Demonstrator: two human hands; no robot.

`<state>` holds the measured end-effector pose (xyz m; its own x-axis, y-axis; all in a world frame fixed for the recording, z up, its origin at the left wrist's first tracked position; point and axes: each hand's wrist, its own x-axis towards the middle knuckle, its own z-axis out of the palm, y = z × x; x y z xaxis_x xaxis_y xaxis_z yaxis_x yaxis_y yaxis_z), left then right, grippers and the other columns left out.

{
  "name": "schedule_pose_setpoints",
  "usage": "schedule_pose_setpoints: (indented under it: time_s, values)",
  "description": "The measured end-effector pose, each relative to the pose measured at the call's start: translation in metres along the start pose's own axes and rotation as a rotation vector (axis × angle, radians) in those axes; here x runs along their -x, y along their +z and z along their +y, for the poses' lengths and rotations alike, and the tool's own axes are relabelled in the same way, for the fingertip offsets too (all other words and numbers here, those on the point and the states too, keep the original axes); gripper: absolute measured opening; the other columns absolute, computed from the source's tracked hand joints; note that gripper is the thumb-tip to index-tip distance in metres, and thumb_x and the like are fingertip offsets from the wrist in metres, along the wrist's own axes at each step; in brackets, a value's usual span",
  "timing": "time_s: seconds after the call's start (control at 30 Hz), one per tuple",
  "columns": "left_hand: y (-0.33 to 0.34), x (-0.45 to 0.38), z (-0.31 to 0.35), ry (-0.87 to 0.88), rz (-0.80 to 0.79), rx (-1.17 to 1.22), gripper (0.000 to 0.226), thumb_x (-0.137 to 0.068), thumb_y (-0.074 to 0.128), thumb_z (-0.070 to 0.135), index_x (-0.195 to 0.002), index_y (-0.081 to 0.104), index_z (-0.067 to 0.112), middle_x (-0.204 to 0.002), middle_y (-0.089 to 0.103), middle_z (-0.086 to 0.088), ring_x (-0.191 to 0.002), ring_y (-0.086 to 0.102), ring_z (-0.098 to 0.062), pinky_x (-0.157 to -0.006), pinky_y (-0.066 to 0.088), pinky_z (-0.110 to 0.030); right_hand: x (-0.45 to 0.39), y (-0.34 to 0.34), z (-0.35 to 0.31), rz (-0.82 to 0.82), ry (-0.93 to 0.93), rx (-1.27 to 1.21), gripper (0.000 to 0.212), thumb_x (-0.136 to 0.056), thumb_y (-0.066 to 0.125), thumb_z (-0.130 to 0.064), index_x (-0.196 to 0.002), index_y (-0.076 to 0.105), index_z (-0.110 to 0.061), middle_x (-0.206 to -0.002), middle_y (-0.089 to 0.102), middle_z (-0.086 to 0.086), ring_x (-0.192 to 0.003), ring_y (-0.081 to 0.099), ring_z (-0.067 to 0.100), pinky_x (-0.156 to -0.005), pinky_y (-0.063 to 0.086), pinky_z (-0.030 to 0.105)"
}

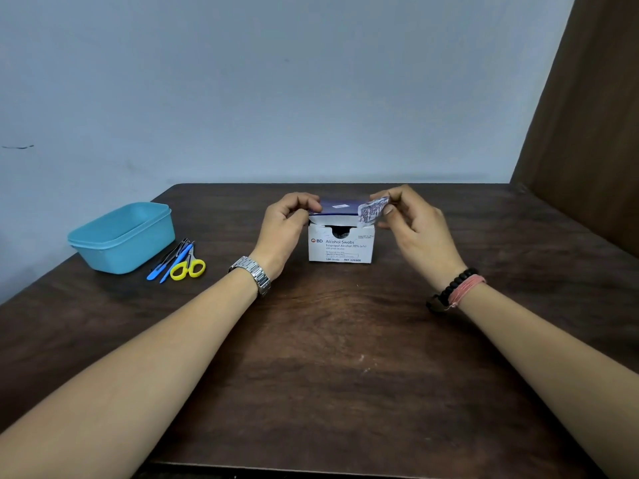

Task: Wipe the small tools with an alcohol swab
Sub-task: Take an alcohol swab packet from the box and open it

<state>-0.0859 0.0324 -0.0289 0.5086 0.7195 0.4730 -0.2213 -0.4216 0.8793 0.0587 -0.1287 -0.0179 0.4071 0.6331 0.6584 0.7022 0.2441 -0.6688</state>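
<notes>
Head cam: left hand (281,224) grips the box (340,245) lid mid-frame, right hand (413,221) pinches a swab packet (371,210) (tools (179,259) sit at left).

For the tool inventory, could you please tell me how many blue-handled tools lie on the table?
2: both blue-handled plastic tools lie side by side between the teal plastic tub and yellow-handled scissors; darker tools beside them may hide more.
</notes>
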Motion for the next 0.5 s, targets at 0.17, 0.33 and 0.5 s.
schedule_pose_setpoints:
  time_s: [0.17,0.33,0.5]
  values:
    - [-0.001,0.0,0.0,0.015,0.005,-0.037,0.042,-0.085,0.04,-0.015,-0.075,0.066,0.016,-0.103,0.065,-0.005,-0.086,0.058,-0.007,-0.07,0.045,-0.014,0.002,-0.002,-0.003,-0.015,-0.039,0.108,0.011,-0.097,0.049,-0.009,-0.096,0.06,-0.012,-0.083,0.067,-0.005,-0.072,0.059,0.01,-0.066,0.044,0.019]
    - [0.0,0.002,0.004,0.057,0.028,-0.052,0.037,-0.089,0.045,-0.008,-0.077,0.068,0.018,-0.098,0.067,0.0,-0.079,0.056,-0.008,-0.067,0.042,-0.018,0.002,-0.002,-0.007,0.013,-0.037,0.112,0.013,-0.098,0.049,-0.008,-0.101,0.062,-0.01,-0.093,0.071,-0.003,-0.075,0.062,0.003,-0.063,0.044,0.016]
    - [-0.002,0.007,0.009,0.113,0.022,-0.06,0.031,-0.094,0.049,0.0,-0.08,0.071,0.016,-0.104,0.069,-0.001,-0.093,0.062,-0.003,-0.074,0.046,-0.017,0.002,-0.001,-0.007,0.019,-0.015,0.11,0.014,-0.098,0.049,-0.01,-0.103,0.063,-0.012,-0.098,0.071,-0.008,-0.092,0.066,0.004,-0.073,0.048,0.015]
